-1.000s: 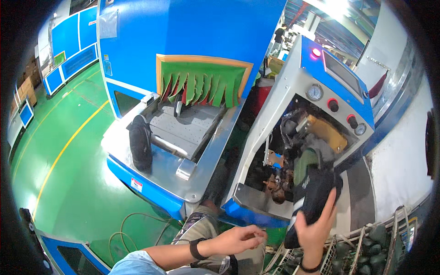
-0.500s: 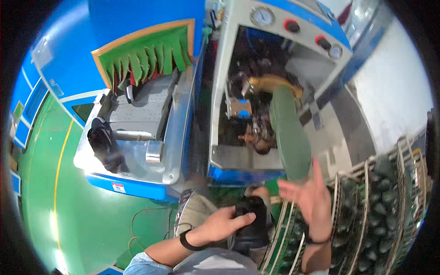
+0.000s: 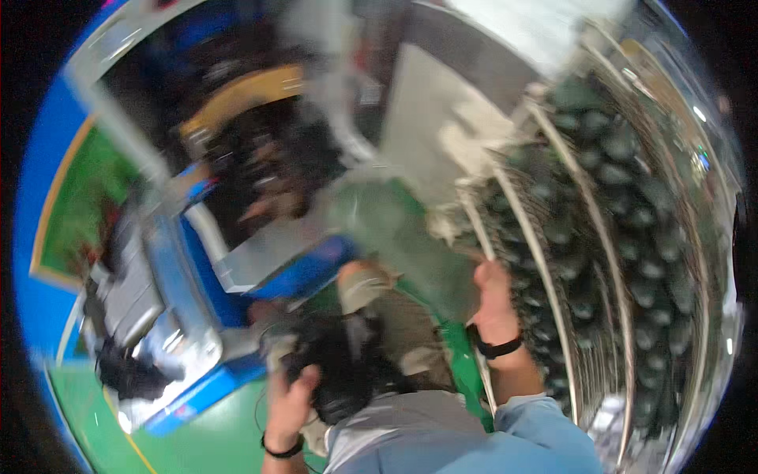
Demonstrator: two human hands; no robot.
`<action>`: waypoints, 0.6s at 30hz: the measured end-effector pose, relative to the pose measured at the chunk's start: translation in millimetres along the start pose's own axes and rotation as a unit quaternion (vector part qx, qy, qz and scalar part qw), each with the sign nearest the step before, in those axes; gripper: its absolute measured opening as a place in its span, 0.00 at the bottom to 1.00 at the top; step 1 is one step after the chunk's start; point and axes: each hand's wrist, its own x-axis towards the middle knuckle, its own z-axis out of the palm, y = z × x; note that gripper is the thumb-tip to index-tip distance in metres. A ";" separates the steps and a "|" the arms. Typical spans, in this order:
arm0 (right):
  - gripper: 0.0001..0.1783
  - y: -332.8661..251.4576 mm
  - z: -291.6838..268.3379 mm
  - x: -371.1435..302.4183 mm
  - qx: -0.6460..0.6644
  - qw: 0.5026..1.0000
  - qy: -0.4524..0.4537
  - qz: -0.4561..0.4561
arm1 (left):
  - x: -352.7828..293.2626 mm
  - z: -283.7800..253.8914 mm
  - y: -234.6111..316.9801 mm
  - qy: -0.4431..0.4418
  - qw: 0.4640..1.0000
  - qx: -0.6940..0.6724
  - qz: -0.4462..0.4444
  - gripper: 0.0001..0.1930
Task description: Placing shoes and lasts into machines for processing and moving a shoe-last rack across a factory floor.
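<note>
A long green shoe last [image 3: 410, 241], smeared by motion, slants from the machine's front toward me. My right hand [image 3: 496, 299] is closed at its lower end, the thumb up and the fingers partly hidden. At lower left, my left hand [image 3: 290, 399] grips the left side of a soft black thing [image 3: 343, 359] that looks like a shoe upper. Blur hides its exact shape and most of the fingertips.
A machine with a dark opening [image 3: 260, 158] and a curved yellow part [image 3: 249, 95] stands ahead. At right, a wire rack [image 3: 545, 245] holds several dark green lasts. Another machine [image 3: 185, 359] at far left carries a black shoe upper [image 3: 126, 359].
The view has swung right, bringing the rack further in. My right hand, earlier open beside the last, has closed on its lower end. My left hand has shifted left along the black thing.
</note>
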 end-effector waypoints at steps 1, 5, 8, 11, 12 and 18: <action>0.37 10.7 -39.5 -25.3 -0.024 0.999 0.032 0.032 | 2.5 -4.3 -4.5 0.009 0.999 0.028 -0.037 0.20; 0.29 40.1 -119.3 -139.2 -0.008 0.952 0.251 0.174 | 9.2 -10.5 -31.7 0.043 0.991 0.120 -0.039 0.21; 0.24 88.3 -194.0 -222.1 0.048 0.888 0.399 0.222 | 18.6 -1.4 -28.8 0.006 0.993 0.110 -0.045 0.27; 0.26 143.3 -237.1 -274.3 0.200 0.798 0.531 0.201 | 28.4 17.9 -16.7 -0.076 0.994 0.074 -0.025 0.30; 0.27 154.3 -248.2 -285.5 0.294 0.742 0.581 0.158 | 27.3 22.8 -17.4 -0.078 0.993 0.083 -0.028 0.30; 0.32 188.3 -288.7 -286.7 0.569 0.653 0.499 0.022 | 18.4 52.7 1.1 -0.057 0.965 0.254 -0.001 0.30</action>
